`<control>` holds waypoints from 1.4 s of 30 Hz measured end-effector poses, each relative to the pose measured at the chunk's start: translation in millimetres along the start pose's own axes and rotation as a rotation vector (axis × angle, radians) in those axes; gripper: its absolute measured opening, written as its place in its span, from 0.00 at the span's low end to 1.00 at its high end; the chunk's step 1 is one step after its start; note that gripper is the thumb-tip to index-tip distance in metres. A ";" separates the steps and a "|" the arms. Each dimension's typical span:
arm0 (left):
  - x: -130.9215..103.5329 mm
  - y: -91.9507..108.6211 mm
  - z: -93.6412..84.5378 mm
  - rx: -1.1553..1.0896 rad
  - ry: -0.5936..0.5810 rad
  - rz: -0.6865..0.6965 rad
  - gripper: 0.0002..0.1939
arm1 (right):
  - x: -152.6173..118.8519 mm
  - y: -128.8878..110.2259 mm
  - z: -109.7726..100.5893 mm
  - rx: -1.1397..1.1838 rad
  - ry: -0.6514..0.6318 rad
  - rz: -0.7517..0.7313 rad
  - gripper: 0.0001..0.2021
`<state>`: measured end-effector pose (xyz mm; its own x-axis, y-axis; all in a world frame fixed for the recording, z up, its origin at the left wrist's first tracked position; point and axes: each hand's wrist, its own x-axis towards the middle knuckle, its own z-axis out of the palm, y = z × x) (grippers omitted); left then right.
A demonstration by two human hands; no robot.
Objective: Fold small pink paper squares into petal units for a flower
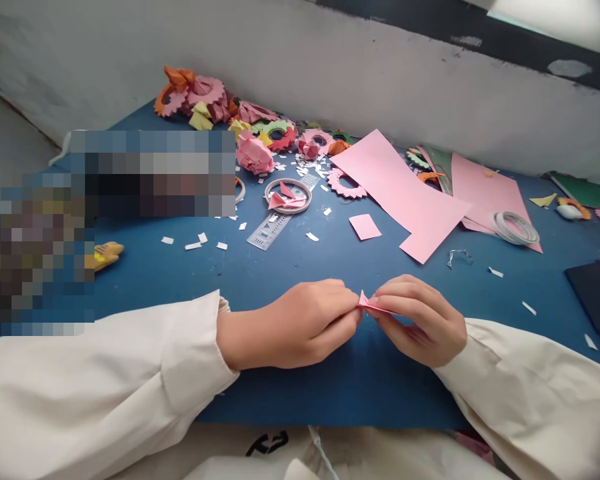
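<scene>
The right hand (pixel 420 317) has its grip closed on a small pink piece (pixel 364 301), thumb below and fingers above. The left hand (pixel 305 327) meets the piece's left end, its grip closed with the fingertips seemingly pinching the paper. The piece sits between the two hands, over the near part of the blue bench (pixel 380 397), with one pointed corner standing up.

The piece looks well into its folding: it is narrow and creased, though the fingers cover most of it, so whether any fold is left cannot be told. Beyond the hands, a few folded pink triangles (pixel 277 201) lie inside a tape roll (pixel 287 212) set over a ruler (pixel 263 233); these look finished or nearly so. A toothed pink ring (pixel 350 194) stands as completed work, as do many shapes in the pile (pixel 207 91) at the back. A pink square (pixel 365 227) lies flat, cut but unfolded, just beside a large sheet (pixel 400 190) that has had a corner taken out.
</scene>
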<state>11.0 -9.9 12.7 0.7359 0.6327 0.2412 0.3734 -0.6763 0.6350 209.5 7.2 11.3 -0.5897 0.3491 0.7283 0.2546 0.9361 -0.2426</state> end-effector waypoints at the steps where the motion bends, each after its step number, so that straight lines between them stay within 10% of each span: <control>1: 0.1 1.8 -0.3 -0.056 -0.022 -0.037 0.13 | -0.3 0.3 -1.2 -0.022 -0.005 -0.038 0.11; 21: 1.1 9.3 -7.2 -0.654 -0.085 -0.224 0.17 | -3.2 -4.1 -10.8 -0.459 -0.169 -0.355 0.05; 34: 3.1 11.3 -6.4 -0.569 -0.153 -0.260 0.13 | -3.5 -3.5 -10.1 -0.458 -0.147 -0.375 0.03; 39: 3.3 9.0 -5.1 -0.526 -0.140 -0.302 0.13 | -3.3 0.8 -9.5 -0.368 -0.237 -0.334 0.24; 42: 3.2 7.1 -4.6 -0.484 -0.142 -0.264 0.14 | -4.8 4.4 -7.7 -0.299 -0.210 -0.234 0.19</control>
<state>13.4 -11.0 21.4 0.7341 0.6771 -0.0510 0.2777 -0.2309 0.9325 219.4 9.4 11.6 -0.7935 0.1587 0.5875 0.2878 0.9485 0.1324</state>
